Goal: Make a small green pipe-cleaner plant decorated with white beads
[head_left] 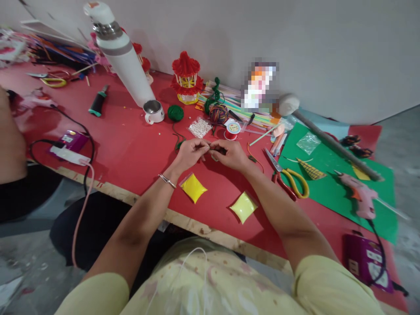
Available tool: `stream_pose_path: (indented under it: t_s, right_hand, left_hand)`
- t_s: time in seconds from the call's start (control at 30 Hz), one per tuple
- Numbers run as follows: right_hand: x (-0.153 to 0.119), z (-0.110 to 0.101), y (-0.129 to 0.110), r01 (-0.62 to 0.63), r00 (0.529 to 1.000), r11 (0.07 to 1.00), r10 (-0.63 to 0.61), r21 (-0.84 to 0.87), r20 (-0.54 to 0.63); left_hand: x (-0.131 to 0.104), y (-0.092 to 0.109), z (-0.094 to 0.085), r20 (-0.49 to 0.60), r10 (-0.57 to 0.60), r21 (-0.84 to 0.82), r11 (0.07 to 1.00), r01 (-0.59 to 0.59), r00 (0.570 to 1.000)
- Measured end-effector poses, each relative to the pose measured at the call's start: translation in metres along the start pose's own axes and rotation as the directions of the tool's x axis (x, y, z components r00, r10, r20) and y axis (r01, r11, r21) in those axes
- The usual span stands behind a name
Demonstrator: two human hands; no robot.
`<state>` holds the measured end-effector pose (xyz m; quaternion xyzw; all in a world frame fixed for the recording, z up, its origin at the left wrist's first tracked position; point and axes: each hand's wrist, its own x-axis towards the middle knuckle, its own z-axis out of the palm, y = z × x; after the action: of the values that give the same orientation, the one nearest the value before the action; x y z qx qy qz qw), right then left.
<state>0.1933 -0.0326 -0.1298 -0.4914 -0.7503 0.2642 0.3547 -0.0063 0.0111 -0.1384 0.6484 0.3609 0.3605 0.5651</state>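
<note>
My left hand [193, 153] and my right hand [229, 154] meet over the red table, fingertips pinched together. Whatever lies between the fingers is too small and too covered to name. A bright yellow packet [194, 188] lies just below my left hand, and a pale yellow packet [243, 207] is nearer my right forearm. Beyond the hands are a bag of white beads [200, 127] and a spool of red thread [232, 130]. Dark green yarn [176, 113] sits past my left hand, its loose end trailing toward the fingers.
A white flask [126, 61] and a steel-lined cup [153, 112] stand at the back left, beside a red paper lantern [186, 78]. To the right are scissors [288, 177], a green sheet [337, 192] and a pink glue gun [359, 194]. Another person's arm [11, 140] is at far left.
</note>
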Motion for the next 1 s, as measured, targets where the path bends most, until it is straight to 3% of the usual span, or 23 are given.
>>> stream_pose_path:
  t_s: [0.23, 0.43, 0.67, 1.0]
  right_hand:
    - [0.001, -0.002, -0.005, 0.151, 0.979, 0.98, -0.166, -0.127, -0.119]
    - [0.002, 0.0, -0.004, 0.187, 0.964, 0.977, -0.202, -0.101, -0.175]
    - [0.008, -0.01, -0.016, 0.168, 0.966, 0.983, -0.178, -0.069, -0.188]
    - [0.01, -0.005, -0.018, 0.139, 0.973, 0.99, -0.144, -0.039, -0.179]
  left_hand:
    - [-0.003, 0.012, -0.005, -0.093, 0.161, 0.132, 0.98, -0.148, 0.983]
    - [-0.003, 0.017, -0.005, -0.123, 0.318, 0.272, 0.922, -0.276, 0.94]
    - [-0.003, 0.017, -0.007, -0.14, 0.338, 0.255, 0.92, -0.296, 0.931]
    - [-0.001, 0.01, -0.005, -0.176, 0.309, 0.11, 0.95, -0.294, 0.934]
